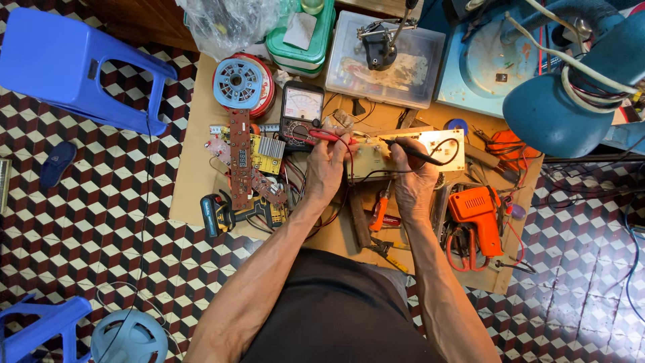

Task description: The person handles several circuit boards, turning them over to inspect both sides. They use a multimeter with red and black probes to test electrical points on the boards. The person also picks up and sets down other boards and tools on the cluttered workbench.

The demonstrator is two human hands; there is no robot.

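Gripped between the fingers of the left hand [327,167] is a red test probe [328,136], tip laid toward the left end of a pale circuit board [410,153]. The right hand [414,176] is closed on a black test probe [415,151], its tip set on the board's middle. The board lies lit on a cardboard sheet [195,168] spread over the tiled floor. An analog multimeter [302,111] stands just behind the left hand, leads run to it. Progress, as judged: both probes are placed and a reading is being taken; the needle position cannot be read at this size, so the outcome is left open. No soldering is seen in hand; the orange soldering gun [476,218] lies untouched to the right. Crowding noted: a long brown circuit board [240,158] and a yellow one beside it on the left, pliers [380,210] just beneath the board, loose wires between. A blue lamp head [561,111] overhangs the right corner. A blue stool [74,64] stands well apart.
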